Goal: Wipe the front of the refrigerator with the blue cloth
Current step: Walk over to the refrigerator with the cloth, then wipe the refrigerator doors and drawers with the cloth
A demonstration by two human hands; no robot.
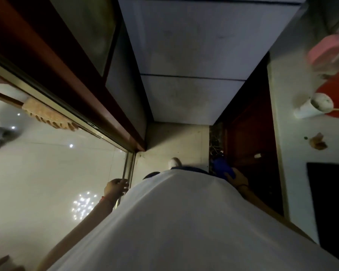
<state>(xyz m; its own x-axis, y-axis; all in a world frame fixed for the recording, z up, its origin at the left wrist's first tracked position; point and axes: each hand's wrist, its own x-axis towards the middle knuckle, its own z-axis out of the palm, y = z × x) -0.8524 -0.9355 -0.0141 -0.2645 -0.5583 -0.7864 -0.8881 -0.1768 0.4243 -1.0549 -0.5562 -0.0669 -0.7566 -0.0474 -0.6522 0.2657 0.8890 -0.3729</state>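
Note:
The refrigerator (192, 45) rises straight ahead, its pale grey front split by a dark seam between upper and lower doors. I look steeply down over my white shirt. My right hand (238, 179) hangs low at my right side, closed around the blue cloth (222, 167), well below and apart from the fridge front. My left hand (115, 186) hangs by my left hip near a metal door frame, fingers loosely curled with nothing in them. One white shoe shows on the floor at the fridge's foot.
A dark wooden frame with a sliding glass door (57, 90) runs along the left, a glossy tiled floor beyond it. On the right, a white counter (294, 153) holds a white cup (313, 107), a red plate, a pink object and scraps. A brown cabinet front (250, 133) sits below it.

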